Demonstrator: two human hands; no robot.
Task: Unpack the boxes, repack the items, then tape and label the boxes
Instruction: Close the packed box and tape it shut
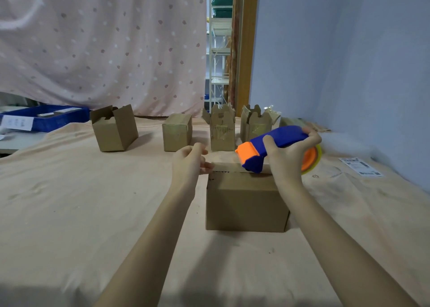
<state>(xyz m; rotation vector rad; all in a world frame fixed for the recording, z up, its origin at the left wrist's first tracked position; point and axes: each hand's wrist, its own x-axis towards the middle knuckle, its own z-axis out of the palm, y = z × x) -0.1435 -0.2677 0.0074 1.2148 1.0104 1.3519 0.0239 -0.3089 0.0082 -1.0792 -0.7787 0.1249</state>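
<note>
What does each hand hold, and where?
Right hand grips the tape dispenser round its blue handle. Left hand pinches the tape end at the box top edge.

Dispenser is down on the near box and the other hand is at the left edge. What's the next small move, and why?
Probably draw the tape dispenser rightward along the top of the near box. The right hand grips it with its nose on the top, right of centre, while the left hand holds the left end, seemingly anchoring the tape. The right part looks untaped.

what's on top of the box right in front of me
The blue and orange tape dispenser, gripped by the right hand, presses on the box. Left hand touches its top edge. The contents are hidden.
</note>
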